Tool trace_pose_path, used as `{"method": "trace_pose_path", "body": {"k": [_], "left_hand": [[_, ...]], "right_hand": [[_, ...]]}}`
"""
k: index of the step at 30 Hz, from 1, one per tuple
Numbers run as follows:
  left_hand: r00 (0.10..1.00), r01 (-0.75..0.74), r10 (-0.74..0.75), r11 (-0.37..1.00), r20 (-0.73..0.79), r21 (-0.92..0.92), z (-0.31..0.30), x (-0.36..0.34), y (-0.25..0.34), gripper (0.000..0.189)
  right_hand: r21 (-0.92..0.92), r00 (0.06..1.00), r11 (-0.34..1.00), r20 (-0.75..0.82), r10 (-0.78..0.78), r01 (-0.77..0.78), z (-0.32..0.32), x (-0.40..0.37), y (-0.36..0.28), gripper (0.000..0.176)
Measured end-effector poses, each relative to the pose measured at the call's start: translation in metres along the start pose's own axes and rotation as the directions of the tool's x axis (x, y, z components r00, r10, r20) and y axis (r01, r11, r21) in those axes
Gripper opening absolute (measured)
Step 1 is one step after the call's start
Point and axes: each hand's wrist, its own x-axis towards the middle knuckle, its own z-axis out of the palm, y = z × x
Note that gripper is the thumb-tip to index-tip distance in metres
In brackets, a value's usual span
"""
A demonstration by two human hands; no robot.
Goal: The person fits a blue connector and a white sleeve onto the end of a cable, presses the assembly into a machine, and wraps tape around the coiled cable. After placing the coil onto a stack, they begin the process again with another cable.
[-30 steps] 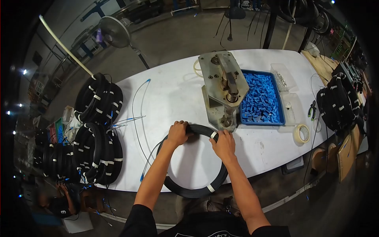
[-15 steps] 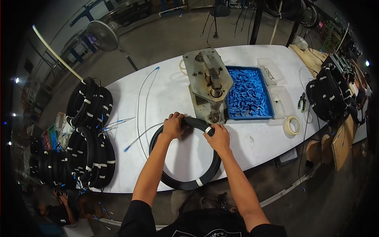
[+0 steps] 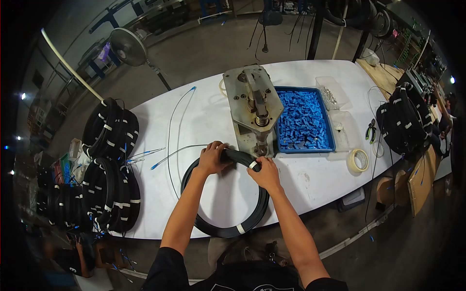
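Note:
A black cable coil [image 3: 256, 219] with white tape bands lies on the white table in front of the metal press [image 3: 252, 99]. My left hand [image 3: 212, 157] is wrapped round the coil's upper left part. At its upper right, beside a white band, my right hand [image 3: 264, 173] grips the coil. A thin cable end with a blue tip [image 3: 154, 167] reaches out to the left of my left hand. The fingertips of my right hand are close to the foot of the press.
Right of the press sits a blue tray [image 3: 334, 145] of blue parts, with clear containers [image 3: 347, 127], a tape roll [image 3: 358, 161] and pliers [image 3: 371, 131] beyond. Banded coils stand at the left [image 3: 111, 194] and right [image 3: 405, 119]. A co-worker [image 3: 80, 259] is at lower left.
The coil and both hands have shifted slightly left. The blue-tipped cable end has swung slightly up and left. The whole view has shifted a little.

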Motion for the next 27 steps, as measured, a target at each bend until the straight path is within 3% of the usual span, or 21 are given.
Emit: {"method": "trace_pose_path", "body": {"k": [2,3,4,5,6,7,10,11,14,16,19,21,23,24,26,27], "left_hand": [[1.000,-0.029,0.029,1.000,-0.007,-0.008,0.002,-0.003,-0.002,0.067],[0.994,-0.086,0.080,0.994,-0.080,-0.069,0.004,-0.006,-0.002,0.064],[0.979,-0.155,0.135,0.980,-0.152,-0.126,0.002,-0.007,0.002,0.061],[0.982,-0.174,0.138,0.931,-0.133,-0.320,0.000,-0.008,0.008,0.055],[0.933,-0.287,0.189,0.905,-0.307,-0.314,0.007,-0.008,0.013,0.043],[0.956,-0.221,0.082,0.833,-0.282,-0.507,0.000,-0.012,0.035,0.028],[0.898,-0.337,0.117,0.804,-0.425,-0.490,0.004,-0.013,0.088,0.012],[0.904,-0.360,0.151,0.771,-0.399,-0.525,0.006,-0.009,0.108,0.010],[0.888,-0.458,0.340,0.715,-0.310,-0.528,0.019,0.014,0.156,0.011],[0.886,-0.459,0.389,0.660,-0.252,-0.595,0.031,0.034,0.186,0.013],[0.876,-0.417,0.464,0.593,-0.130,-0.689,0.052,0.065,0.229,0.018],[0.862,-0.371,0.504,0.550,-0.057,-0.748,0.075,0.085,0.253,0.020],[0.860,-0.305,0.510,0.527,0.007,-0.793,0.085,0.095,0.285,0.021],[0.855,-0.238,0.514,0.509,0.071,-0.827,0.090,0.099,0.299,0.022],[0.839,-0.262,0.539,0.517,0.072,-0.815,0.100,0.107,0.322,0.024],[0.822,-0.289,0.564,0.526,0.074,-0.800,0.107,0.111,0.329,0.025]], "right_hand": [[-0.007,0.999,1.000,0.031,-0.017,0.017,-0.004,0.000,0.001,0.049],[-0.003,1.000,1.000,0.018,-0.007,0.007,-0.005,0.000,0.005,0.049],[0.114,0.998,0.993,0.051,-0.047,0.041,-0.008,0.001,0.011,0.048],[0.229,0.995,0.971,0.061,-0.085,0.069,-0.012,0.003,0.018,0.047],[0.414,0.998,0.910,0.040,-0.054,0.033,-0.014,0.003,0.028,0.043],[0.407,1.000,0.913,0.027,-0.013,0.001,-0.026,0.002,0.032,0.036],[0.469,0.990,0.882,-0.101,0.101,-0.042,-0.059,-0.007,0.066,0.026],[0.514,0.972,0.845,-0.084,0.220,-0.147,-0.081,-0.013,0.068,0.028],[0.520,0.914,0.837,-0.232,0.332,-0.172,-0.125,-0.030,0.097,0.027],[0.528,0.854,0.832,-0.340,0.393,-0.173,-0.151,-0.041,0.124,0.025],[0.419,0.752,0.894,-0.535,0.385,-0.160,-0.185,-0.050,0.176,0.022],[0.259,0.649,0.951,-0.697,0.305,-0.169,-0.211,-0.056,0.178,0.017],[0.281,0.632,0.938,-0.694,0.343,-0.201,-0.229,-0.055,0.182,0.015],[0.139,0.600,0.966,-0.761,0.246,-0.220,-0.233,-0.054,0.186,0.016],[-0.122,0.582,0.948,-0.809,0.076,-0.294,-0.240,-0.052,0.193,0.021],[-0.120,0.579,0.947,-0.812,0.080,-0.299,-0.242,-0.050,0.193,0.021]]}}
